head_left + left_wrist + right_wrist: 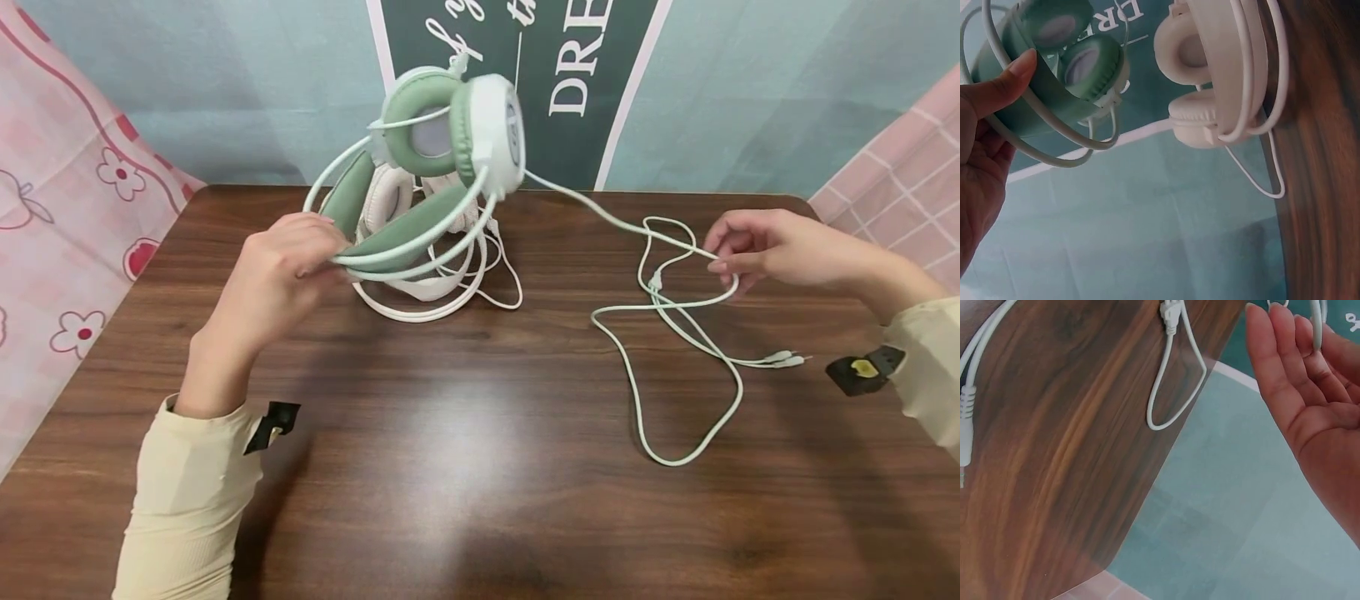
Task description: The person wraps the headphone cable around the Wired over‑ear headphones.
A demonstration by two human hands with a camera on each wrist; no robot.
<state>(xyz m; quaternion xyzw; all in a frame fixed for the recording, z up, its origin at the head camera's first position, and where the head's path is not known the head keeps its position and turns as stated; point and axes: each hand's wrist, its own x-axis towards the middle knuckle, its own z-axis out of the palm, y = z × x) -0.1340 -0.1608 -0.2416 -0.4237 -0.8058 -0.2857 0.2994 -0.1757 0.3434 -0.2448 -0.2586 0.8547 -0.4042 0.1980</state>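
Dark wood-grain table (465, 467) fills the view, backed by a teal wall with a green banner (570, 75) and pink patterned cloth at either side. Raised just off the tabletop, the left hand (288, 267) grips the green headset (442, 142) by its headband, fingers curled round the padded green band and the thin white wire hoops beside it, with the ear cups standing up and away from the knuckles. Just beyond that hand, a white headset (408, 242) rests on the table, partly hidden behind the green one. From the cup farthest from the left hand, the white cable (667, 333) runs across to the right hand (757, 246), whose fingers pinch it lightly; the slack drops below that hand in loose loops on the wood, ending in plugs (787, 360) toward the wrist. The headset looks light and rigid at the cups but springy in the band, so the band seems the soundest place to hold. The cable looks limp, smooth and prone to tangling, and pulling near its joint at the cup could strain it.
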